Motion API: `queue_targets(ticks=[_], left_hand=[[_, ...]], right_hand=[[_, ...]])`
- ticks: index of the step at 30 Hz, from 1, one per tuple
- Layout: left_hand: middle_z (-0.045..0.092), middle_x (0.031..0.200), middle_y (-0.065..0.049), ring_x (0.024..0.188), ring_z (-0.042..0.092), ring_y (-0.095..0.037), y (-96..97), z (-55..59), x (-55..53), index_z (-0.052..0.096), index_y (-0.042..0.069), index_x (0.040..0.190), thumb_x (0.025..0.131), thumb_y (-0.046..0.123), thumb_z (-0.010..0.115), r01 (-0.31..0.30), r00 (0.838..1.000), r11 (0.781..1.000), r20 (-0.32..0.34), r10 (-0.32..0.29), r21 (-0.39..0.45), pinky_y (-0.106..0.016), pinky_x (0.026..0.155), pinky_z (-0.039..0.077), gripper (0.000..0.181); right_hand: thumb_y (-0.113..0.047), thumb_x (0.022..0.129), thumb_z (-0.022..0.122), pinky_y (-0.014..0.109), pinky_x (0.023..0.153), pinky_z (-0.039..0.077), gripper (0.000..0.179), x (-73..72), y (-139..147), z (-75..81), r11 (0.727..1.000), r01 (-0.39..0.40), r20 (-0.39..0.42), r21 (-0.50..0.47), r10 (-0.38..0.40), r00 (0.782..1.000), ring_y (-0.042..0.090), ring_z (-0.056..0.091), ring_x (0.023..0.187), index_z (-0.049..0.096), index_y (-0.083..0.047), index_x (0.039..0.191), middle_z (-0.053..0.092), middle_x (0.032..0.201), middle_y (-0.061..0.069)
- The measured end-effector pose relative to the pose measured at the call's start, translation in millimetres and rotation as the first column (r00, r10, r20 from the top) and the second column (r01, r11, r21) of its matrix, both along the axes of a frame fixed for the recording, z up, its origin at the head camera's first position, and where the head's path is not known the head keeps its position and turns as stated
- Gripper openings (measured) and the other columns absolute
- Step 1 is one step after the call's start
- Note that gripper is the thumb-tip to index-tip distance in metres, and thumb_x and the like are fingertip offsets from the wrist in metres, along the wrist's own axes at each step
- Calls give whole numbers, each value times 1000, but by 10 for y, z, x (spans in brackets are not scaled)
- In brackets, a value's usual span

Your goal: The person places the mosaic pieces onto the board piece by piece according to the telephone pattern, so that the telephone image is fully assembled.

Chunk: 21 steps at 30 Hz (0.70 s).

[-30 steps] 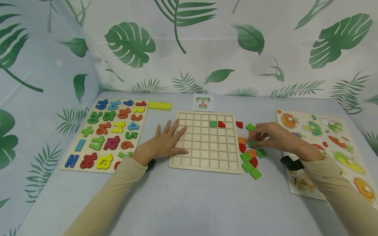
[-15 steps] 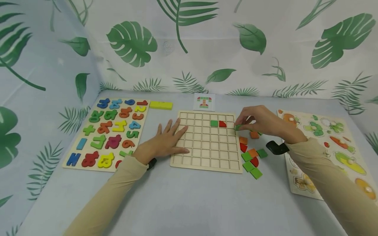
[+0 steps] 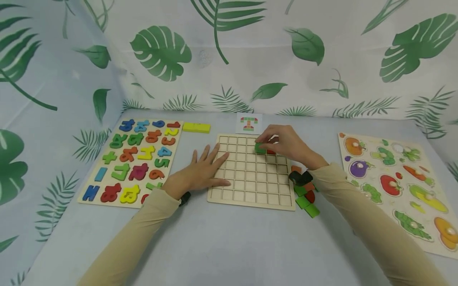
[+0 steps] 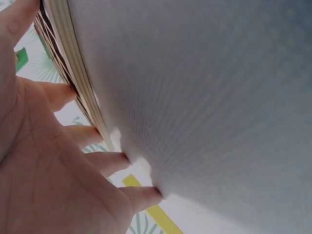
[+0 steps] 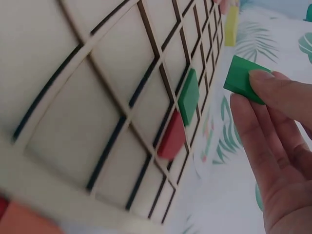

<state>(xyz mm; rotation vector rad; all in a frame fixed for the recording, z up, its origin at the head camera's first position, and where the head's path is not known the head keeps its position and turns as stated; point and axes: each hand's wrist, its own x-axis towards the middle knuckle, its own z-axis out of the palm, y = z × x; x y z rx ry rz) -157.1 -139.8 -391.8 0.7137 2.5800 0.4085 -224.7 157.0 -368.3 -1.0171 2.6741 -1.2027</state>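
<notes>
A light wooden grid board lies on the table in the head view. My left hand rests with spread, straight fingers over its left edge. In the right wrist view, my right hand pinches a green square tile between thumb and fingers, raised off the board. Two pieces sit in neighbouring cells there: a green square tile and a red quarter-round tile. From the head camera, the right hand hangs over these cells and partly covers them. Behind the board lies a pattern card with a red, green and orange figure.
Several loose green, orange and red tiles lie right of the grid board, partly hidden by the right wrist's black strap. A number puzzle board is at left, with a yellow block behind. A vegetable puzzle board lies at right.
My right hand has taken a green tile from the loose pieces and carried it left over the grid board. The left hand stays where it was.
</notes>
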Motion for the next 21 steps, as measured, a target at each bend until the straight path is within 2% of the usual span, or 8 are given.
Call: queue_targets(ticks=[8,21], left_hand=[[-16,173,-17,157,-17,-44,13,-14,-9,7,18,171,103,59,57,-3,1000,1000,-2,3,-8,-70,120,-9,93],[-15,173,-18,157,-16,-45,8,-13,-14,7,18,171,103,59,56,-2,1000,1000,-10,2,-16,-71,120,-7,93]], right_hand=[[4,90,79,46,84,61,16,-71,-154,-70,999,23,40,36,-24,999,31,70,91,79,4,106,74,99,16],[7,90,77,45,84,60,16,-109,-206,-122,997,-35,49,65,32,998,32,70,92,80,5,106,73,98,16]])
